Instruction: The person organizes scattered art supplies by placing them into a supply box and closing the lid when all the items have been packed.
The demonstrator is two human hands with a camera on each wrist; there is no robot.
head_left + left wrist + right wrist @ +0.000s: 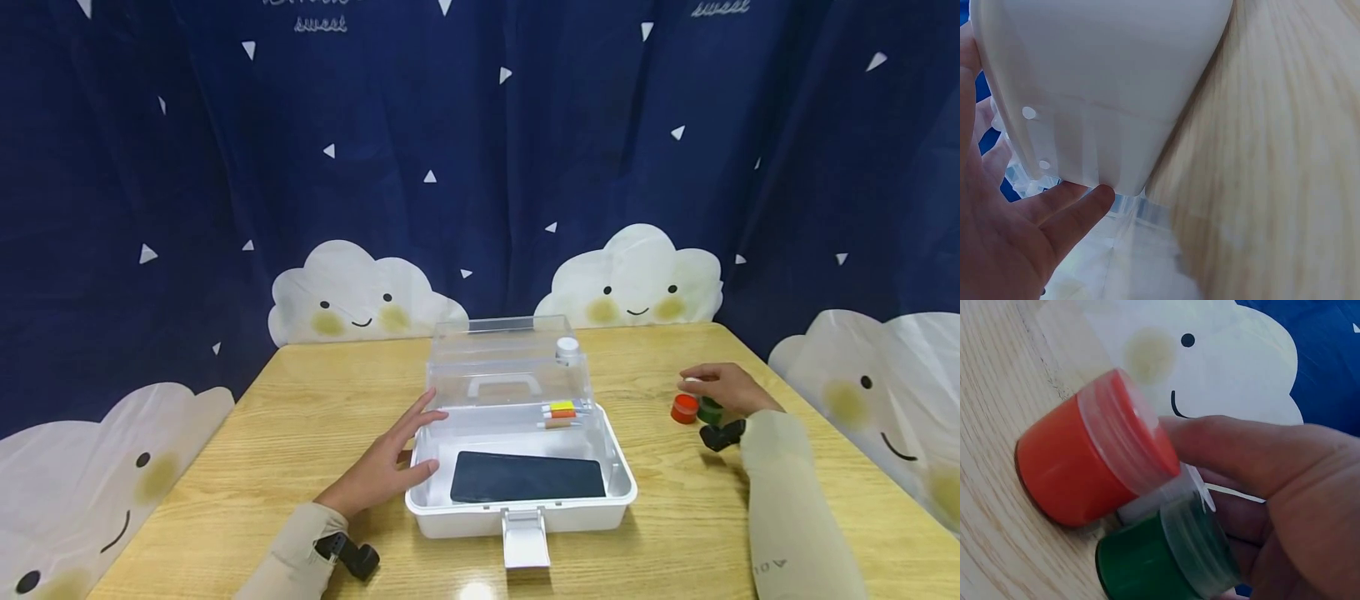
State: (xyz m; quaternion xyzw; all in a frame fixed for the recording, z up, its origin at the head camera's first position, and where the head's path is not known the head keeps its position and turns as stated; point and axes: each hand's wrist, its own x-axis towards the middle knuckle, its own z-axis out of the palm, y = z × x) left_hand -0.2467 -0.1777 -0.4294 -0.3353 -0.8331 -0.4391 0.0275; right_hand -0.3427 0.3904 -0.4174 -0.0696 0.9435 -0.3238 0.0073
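Three little jars sit together on the right of the wooden table (pixel 315 408), and the right hand (pixel 733 388) is right on them. It's mostly closed, thumb and fingers pinching the white jar (pixel 1165 495) near its lid, tho the red jar (pixel 1066 465) and green jar (pixel 1144 562) partly block the grip, so I can't tell how firm it is. Red's just beside the thumb, green's tucked under the palm side. Left hand (pixel 381 468) is well apart from all that, fingers loosely spread and not wrapped round anything, up against the left side of the white case (pixel 450 523). Clear lid (pixel 498 367) of the case is raised.
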